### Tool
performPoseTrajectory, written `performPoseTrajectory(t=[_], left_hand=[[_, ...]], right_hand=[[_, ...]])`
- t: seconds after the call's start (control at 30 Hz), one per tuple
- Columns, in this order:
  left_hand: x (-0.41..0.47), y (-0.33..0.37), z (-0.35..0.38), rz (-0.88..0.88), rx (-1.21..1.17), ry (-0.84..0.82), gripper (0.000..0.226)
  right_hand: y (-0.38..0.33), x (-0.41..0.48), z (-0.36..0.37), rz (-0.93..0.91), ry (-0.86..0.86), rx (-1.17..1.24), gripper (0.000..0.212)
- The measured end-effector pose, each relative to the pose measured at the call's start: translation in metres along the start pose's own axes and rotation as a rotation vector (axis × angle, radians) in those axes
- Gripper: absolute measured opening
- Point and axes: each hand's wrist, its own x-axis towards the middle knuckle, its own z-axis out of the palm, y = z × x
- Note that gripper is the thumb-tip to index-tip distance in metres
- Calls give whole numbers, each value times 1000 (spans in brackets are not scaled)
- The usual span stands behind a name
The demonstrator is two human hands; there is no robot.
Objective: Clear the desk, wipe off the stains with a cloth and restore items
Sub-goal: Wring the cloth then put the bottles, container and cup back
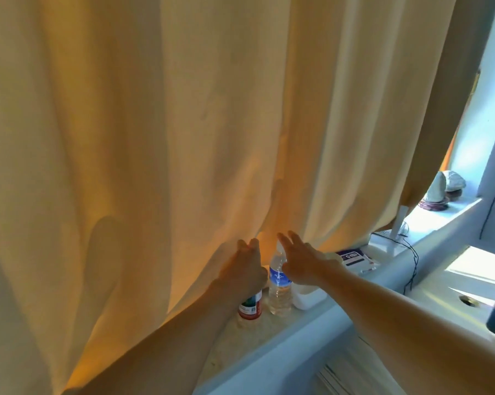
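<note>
- Left hand has its fingers curled into a fold of the curtain, bunching it and holding the hem up off the windowsill.
- Right hand is spread, fingers straight, holding nothing. Fingertips are at the cap end of the clear water bottle; cannot tell if they touch it.
- Water bottle stands upright on the sill. Red-label bottle is just beside it, partly hidden under the left wrist; white tub is close on its other side.
- Desk shows only as a white strip at lower right, below the sill and well apart from both hands.
- Step, as a guess: items parked on the sill, either cleared there or about to go back to the desk. No cloth in view.
- Next move, if it is a pick-up: close round the bottle's body below the cap, lift straight up, and keep the curtain held back.
- Room: tight, with neighbours on both sides, curtain behind and the sill's front edge near. Lifting up and toward the person is the open way.
- Further right the sill holds a purple-white packet and a black cable hanging over the edge, a possible snag.
</note>
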Motion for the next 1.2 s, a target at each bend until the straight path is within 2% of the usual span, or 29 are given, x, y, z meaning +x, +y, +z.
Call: performPoseTrajectory(t=[0.07,0.17,0.27,0.43,0.57,0.7,0.83,0.93,1.07,1.2], left_hand=[[8,1,6,-15,57,-42,39],[17,-3,13,-18,109,-23,37],[19,-6,16,1,189,28,28],[11,-7,15,28,171,76,32],[8,-1,2,70,100,127,28],[14,25,-14,124,76,62,28],[16,68,-4,210,47,-22,33],[18,108,26,288,22,-103,30],[21,171,88,376,-26,-205,39],[21,242,162,439,-25,-305,39]], right_hand=[[4,9,5,-13,-36,-4,78],[6,20,9,-31,-62,-18,70],[5,26,10,-65,3,-29,57],[1,21,14,-33,67,-38,29],[6,5,6,-32,76,5,28],[27,-19,-13,106,105,167,30],[70,-56,-23,181,86,252,18],[113,-89,-21,266,96,261,25],[189,-134,-11,432,102,247,27],[274,-181,-3,567,102,259,29]])
